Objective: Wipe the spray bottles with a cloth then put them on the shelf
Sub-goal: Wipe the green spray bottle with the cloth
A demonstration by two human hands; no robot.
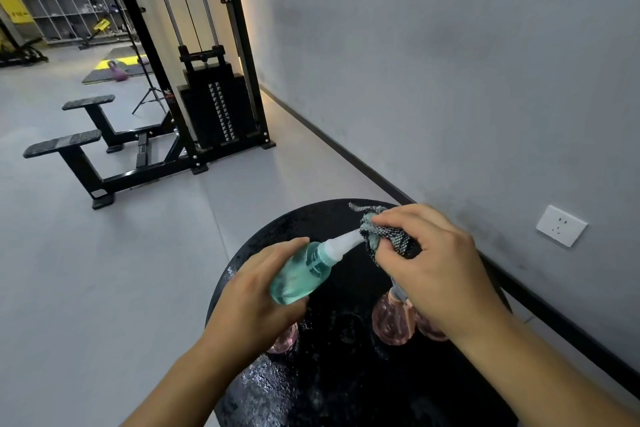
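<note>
— Over the round black table (277,229), starting from its left edge, what do you see?

— At that edge the left hand (256,291) is curled round the body of a teal spray bottle (301,274), thumb on top and fingers underneath, holding it tilted above the table with the white nozzle pointing up and to the right.

— And further across the table?

— The nozzle tip runs straight into a checked cloth (388,236). The right hand (433,263) bunches that cloth in closed fingers and presses it round the tip, above the table's far right side.

— Anything standing on the table itself?

— Pink spray bottles. One (284,340) shows just under the left wrist, another (391,319) stands under the right hand, and a third (429,326) is touching it, mostly hidden by the right wrist.

— Beyond the table?

— To its left, on the floor, a black cable weight machine (214,107); to its right, a wall socket (561,225).
</note>
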